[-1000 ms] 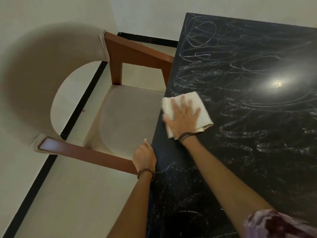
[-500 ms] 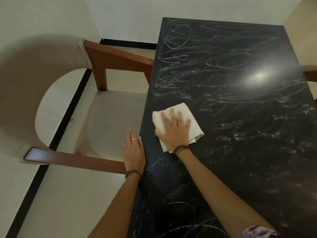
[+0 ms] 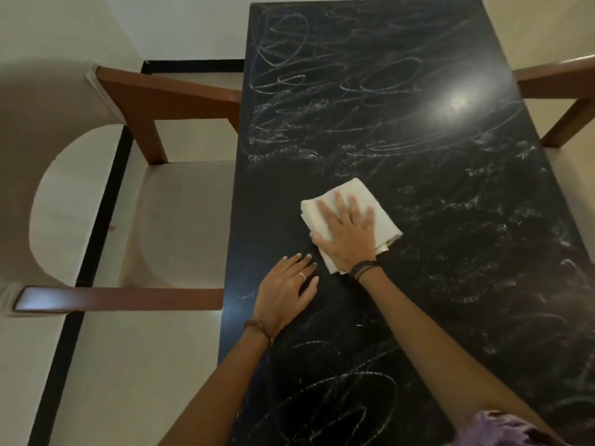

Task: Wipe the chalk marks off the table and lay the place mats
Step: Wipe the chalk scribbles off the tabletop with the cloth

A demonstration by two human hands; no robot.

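Near the left edge of the table (image 3: 450, 252), about midway along it, my right hand (image 3: 349, 235) lies flat on the folded white cloth (image 3: 370, 201), fingers spread and straight — pressing, not gripping, so the whole pad bears on the top. My left hand (image 3: 288, 292) rests palm-down on the bare surface just beside it, fingers relaxed and holding nothing; I read that as a brace while I lean in. Around the cloth the black top looks mostly cleaned, only faint smears to its right. Thick chalk marks (image 3: 309, 82) loop across the far end, and more scribbles (image 3: 328, 403) sit at the near edge — so wiping is, I'd judge, well short of done. No place mats in sight yet. A chair (image 3: 167, 101) stands tucked against the left edge, another chair (image 3: 557, 78) at the right.
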